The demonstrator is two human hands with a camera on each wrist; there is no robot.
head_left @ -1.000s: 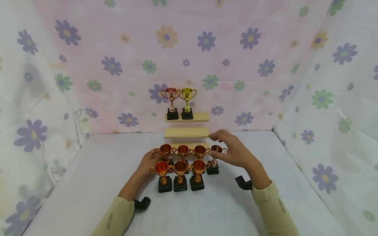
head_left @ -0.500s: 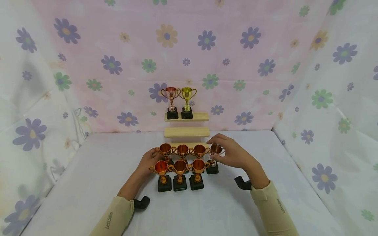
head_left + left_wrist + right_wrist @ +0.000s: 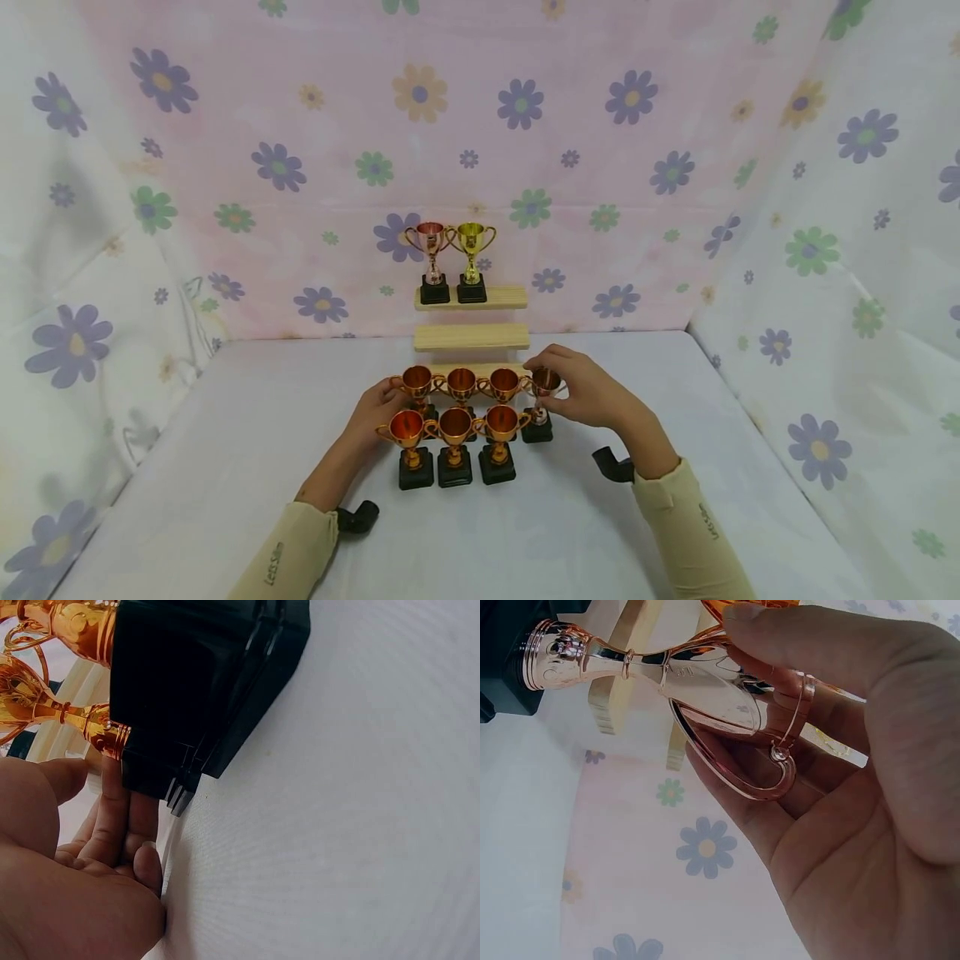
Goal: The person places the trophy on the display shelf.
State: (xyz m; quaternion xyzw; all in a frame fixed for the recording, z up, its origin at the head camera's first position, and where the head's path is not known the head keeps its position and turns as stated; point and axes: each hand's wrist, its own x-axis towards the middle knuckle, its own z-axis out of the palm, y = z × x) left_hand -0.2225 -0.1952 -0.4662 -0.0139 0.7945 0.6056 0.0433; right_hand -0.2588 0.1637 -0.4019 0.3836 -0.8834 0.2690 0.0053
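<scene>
The far wall is flowered pink; the left wall and right wall are flowered white. A white surface lies between

Right hand took hold of a rose-gold trophy.
The hand sank slightly toward seven o'clock, and its thumb and fingers, earlier spread wider about the trophy, drew in until they gripped it.

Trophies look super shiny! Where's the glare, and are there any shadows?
Right wrist view: bright reflections on the pink trophy; left wrist view: pale glints on a black base, soft shadow on the table beside the left hand; head view: grey shadows on the left cloth.
</scene>
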